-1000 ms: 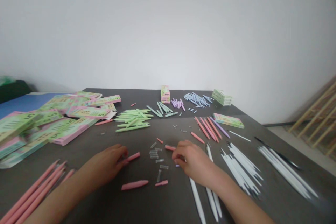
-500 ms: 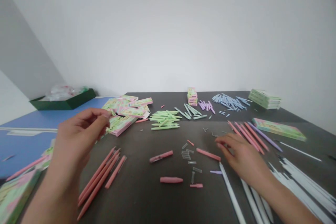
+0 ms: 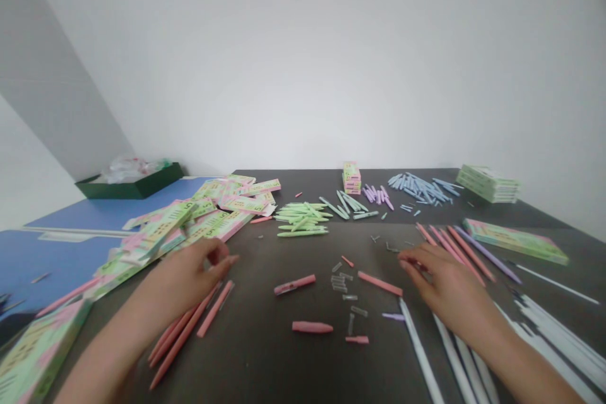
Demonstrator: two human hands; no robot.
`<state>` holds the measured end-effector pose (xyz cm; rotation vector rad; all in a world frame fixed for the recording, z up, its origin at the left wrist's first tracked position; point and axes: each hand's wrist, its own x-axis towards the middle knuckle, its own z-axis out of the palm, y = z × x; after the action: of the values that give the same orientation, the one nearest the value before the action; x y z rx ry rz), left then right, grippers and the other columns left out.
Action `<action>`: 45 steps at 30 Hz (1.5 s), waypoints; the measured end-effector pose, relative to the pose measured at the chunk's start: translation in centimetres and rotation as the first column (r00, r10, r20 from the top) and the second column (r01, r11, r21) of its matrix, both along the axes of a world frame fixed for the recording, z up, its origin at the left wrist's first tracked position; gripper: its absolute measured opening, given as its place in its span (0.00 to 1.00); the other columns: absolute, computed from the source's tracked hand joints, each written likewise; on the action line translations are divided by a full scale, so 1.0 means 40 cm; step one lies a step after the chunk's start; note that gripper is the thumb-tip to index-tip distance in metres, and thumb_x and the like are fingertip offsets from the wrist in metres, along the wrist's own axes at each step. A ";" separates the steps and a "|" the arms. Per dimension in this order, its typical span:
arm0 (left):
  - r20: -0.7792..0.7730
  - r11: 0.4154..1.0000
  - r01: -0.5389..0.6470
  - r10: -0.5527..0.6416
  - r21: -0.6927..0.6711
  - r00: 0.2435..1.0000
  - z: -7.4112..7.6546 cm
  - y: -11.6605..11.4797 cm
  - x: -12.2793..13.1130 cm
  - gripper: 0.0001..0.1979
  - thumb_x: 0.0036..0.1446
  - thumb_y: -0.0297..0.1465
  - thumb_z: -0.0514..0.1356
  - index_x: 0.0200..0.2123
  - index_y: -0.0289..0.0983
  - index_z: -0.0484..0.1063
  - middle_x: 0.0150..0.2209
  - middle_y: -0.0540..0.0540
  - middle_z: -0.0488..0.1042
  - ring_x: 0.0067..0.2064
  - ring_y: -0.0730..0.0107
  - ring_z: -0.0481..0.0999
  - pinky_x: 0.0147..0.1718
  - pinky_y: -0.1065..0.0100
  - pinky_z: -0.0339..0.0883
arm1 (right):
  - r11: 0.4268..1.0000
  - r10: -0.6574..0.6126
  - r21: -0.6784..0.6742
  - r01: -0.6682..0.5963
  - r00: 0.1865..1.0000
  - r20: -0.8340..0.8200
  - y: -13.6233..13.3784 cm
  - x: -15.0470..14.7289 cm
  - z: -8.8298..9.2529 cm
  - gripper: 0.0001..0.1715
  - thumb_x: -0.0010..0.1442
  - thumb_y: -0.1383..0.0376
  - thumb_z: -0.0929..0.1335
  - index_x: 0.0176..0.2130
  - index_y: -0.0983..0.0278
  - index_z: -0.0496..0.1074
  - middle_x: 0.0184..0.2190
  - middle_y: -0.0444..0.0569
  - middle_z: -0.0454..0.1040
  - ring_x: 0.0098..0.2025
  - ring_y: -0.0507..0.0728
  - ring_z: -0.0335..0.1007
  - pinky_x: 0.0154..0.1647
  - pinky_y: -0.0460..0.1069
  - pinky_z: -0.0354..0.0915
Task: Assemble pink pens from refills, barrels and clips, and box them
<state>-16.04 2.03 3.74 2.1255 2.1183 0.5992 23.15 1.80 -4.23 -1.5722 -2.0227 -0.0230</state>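
My left hand (image 3: 196, 281) hovers just over a group of long pink pens (image 3: 182, 338), its fingers loosely curled and the thumb apart; I see nothing in it. My right hand (image 3: 440, 278) is beside a short pink pen barrel (image 3: 380, 283) and above several white rods (image 3: 457, 353). Its fingers bend down with a gap to the thumb, and no object shows in it. Between the hands lie a pink barrel with a clip (image 3: 294, 285), a pink pointed barrel (image 3: 312, 327), a small pink piece (image 3: 356, 339) and several clear little tubes (image 3: 339, 282).
Pink and green boxes (image 3: 161, 230) are heaped at the left. Light green pens (image 3: 303, 218), purple pieces (image 3: 377, 196) and blue pieces (image 3: 419, 188) lie farther back. Stacked boxes (image 3: 490, 184) stand back right. A dark green tray (image 3: 135, 187) holds plastic bags.
My left hand has come down and to the right, from beside the boxes to over the pink pens, and its pinch has loosened. My right hand has hardly moved. The view has shifted slightly.
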 end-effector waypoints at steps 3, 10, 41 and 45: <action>-0.257 0.973 -0.070 0.012 -0.219 0.966 -0.092 -0.037 -0.007 0.19 0.55 0.41 0.49 0.38 0.36 0.74 0.39 0.38 0.77 0.37 0.55 0.77 0.35 0.61 0.67 | 1.000 0.002 0.018 -0.002 1.000 0.005 -0.003 -0.001 0.000 0.10 0.60 0.65 0.61 0.37 0.61 0.72 0.36 0.49 0.73 0.41 0.59 0.69 0.42 0.53 0.63; -0.423 0.958 -0.120 -0.001 -0.259 0.906 -0.216 -0.084 0.025 0.24 0.57 0.25 0.46 0.56 0.27 0.61 0.58 0.31 0.63 0.58 0.56 0.65 0.55 0.58 0.59 | 1.000 0.021 -0.010 -0.021 0.999 0.027 -0.009 -0.013 -0.004 0.11 0.61 0.64 0.61 0.38 0.61 0.72 0.36 0.49 0.73 0.41 0.60 0.69 0.43 0.54 0.63; -0.195 0.967 0.200 -0.229 -0.158 0.954 -0.252 0.171 0.276 0.15 0.59 0.34 0.57 0.48 0.36 0.67 0.48 0.43 0.70 0.45 0.63 0.73 0.42 0.56 0.69 | 0.999 0.044 0.001 -0.045 0.997 0.060 -0.002 -0.013 -0.036 0.12 0.60 0.61 0.61 0.37 0.60 0.72 0.37 0.50 0.76 0.40 0.61 0.73 0.41 0.54 0.67; -0.169 0.967 0.221 -0.241 -0.128 0.956 -0.251 0.158 0.278 0.15 0.59 0.35 0.56 0.48 0.36 0.67 0.48 0.43 0.70 0.45 0.62 0.73 0.42 0.55 0.69 | 0.999 0.053 -0.006 -0.053 0.995 0.081 -0.003 -0.020 -0.043 0.13 0.60 0.61 0.61 0.38 0.60 0.72 0.38 0.50 0.76 0.40 0.61 0.73 0.40 0.54 0.68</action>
<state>-4.93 8.33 -6.30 2.4002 1.8917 0.2672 22.34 1.68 -5.96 -1.5427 -2.1275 -0.0636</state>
